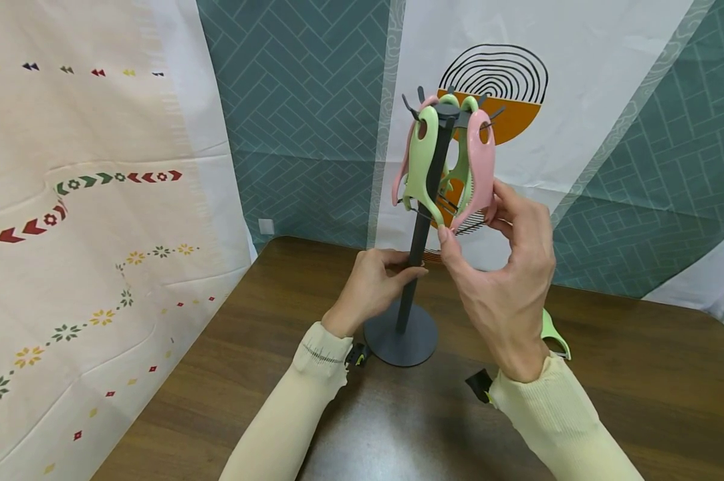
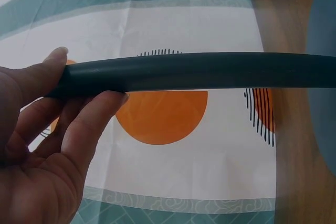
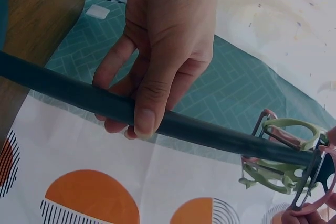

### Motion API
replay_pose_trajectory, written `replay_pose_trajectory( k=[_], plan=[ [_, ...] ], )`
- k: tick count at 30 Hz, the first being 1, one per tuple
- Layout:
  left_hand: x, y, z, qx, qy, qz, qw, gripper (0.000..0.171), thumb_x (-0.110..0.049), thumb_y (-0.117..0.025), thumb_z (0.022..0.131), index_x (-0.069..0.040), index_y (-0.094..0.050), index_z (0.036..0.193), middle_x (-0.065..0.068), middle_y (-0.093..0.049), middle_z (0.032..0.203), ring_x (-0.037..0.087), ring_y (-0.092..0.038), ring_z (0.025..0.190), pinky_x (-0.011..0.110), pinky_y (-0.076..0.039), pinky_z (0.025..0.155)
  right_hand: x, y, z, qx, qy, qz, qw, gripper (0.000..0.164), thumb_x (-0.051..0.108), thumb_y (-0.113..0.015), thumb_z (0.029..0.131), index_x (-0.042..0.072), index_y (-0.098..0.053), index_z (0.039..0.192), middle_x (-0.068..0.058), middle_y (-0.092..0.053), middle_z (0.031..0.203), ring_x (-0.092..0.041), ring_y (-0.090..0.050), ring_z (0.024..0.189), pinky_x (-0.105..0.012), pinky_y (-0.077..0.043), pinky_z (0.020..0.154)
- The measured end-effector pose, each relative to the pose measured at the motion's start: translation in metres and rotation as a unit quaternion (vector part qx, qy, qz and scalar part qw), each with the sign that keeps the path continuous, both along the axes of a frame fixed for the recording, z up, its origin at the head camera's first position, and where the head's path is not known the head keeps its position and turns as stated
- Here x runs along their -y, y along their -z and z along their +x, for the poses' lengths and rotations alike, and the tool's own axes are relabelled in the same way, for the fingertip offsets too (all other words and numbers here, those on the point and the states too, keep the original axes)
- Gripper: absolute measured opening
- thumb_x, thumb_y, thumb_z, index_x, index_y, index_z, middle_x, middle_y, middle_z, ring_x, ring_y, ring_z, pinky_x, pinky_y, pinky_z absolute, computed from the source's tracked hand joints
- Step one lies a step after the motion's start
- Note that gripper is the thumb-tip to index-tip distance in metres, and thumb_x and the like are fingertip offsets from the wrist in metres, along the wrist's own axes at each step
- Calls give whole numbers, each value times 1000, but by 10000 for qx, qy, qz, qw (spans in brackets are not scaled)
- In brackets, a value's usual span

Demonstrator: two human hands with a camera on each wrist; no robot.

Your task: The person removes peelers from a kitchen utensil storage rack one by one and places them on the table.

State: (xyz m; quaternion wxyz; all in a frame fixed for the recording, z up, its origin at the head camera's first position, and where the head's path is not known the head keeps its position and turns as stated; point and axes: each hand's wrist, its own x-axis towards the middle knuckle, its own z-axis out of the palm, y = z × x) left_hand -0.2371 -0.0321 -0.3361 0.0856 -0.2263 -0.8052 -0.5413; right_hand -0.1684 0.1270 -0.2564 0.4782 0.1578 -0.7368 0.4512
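Observation:
A dark rotating-style stand with a slim post (image 1: 418, 244) and round base (image 1: 392, 351) stands on the table. Thumb and fingers of my left hand (image 1: 374, 284) grip the post partway up; the left wrist view shows this post (image 2: 199, 71) held close. From hooks at the top hang several Y-shaped peelers, among them a green peeler (image 1: 423, 157) facing me. My right hand (image 1: 512, 274) pinches the pink peeler (image 1: 480, 160) on the right side near its blade end, while its handle hole is at a hook. Green peelers (image 3: 275, 177) also show in the right wrist view.
Behind my right wrist a green peeler (image 1: 554, 334) lies on the wooden table (image 1: 229, 374). A patterned cloth (image 1: 313, 133) hangs behind the table, and a cream embroidered cloth (image 1: 115, 267) hangs on the left.

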Motion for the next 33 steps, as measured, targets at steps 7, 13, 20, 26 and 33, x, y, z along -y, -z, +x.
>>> replay_pose_trajectory(
  k=[7, 13, 20, 26, 33],
  plan=[
    [-1, -2, -1, -210, -118, -141, 9996, 18, -23, -78, 92, -11, -81, 105, 3, -80, 100, 9, -76, 82, 22, -59, 70, -2, -1, -1, -101, -150, -115, 9998, 61, 16, -84, 80, 11, -63, 137, -17, -59, 116, -16, -55, 104, -24, -53, 100],
    [-2, -2, -1, -236, -77, -184, 9995, 19, -24, -77, 93, -11, -81, 107, 2, -80, 102, 9, -76, 84, 21, -59, 71, -5, 0, -2, -145, -231, -144, 9995, 61, 17, -84, 80, 12, -63, 137, 0, -60, 117, -16, -56, 109, -26, -53, 101],
    [-1, -2, 0, -215, -102, -187, 9995, 18, -24, -77, 93, -11, -81, 105, 2, -80, 102, 9, -76, 84, 21, -59, 71, -3, -3, -1, -256, -491, -317, 9980, 60, 13, -84, 80, 10, -63, 136, 19, -53, 118, -17, -57, 113, -29, -53, 102],
    [-1, -2, 0, -112, -23, -172, 9998, 20, -25, -75, 94, -11, -81, 107, 2, -80, 104, 9, -77, 87, 22, -59, 72, 2, -10, 9, -297, -601, -473, 9966, 58, 5, -81, 79, 1, -62, 134, 16, -54, 116, -17, -56, 112, -29, -53, 102],
    [0, -2, 0, -194, 15, -235, 9995, 18, -25, -74, 95, -11, -81, 105, 1, -80, 102, 9, -76, 86, 22, -59, 72, 2, -14, 15, -257, -577, -455, 9970, 57, 3, -80, 80, -2, -62, 133, 17, -53, 117, -16, -56, 113, -26, -53, 102]
  ],
)
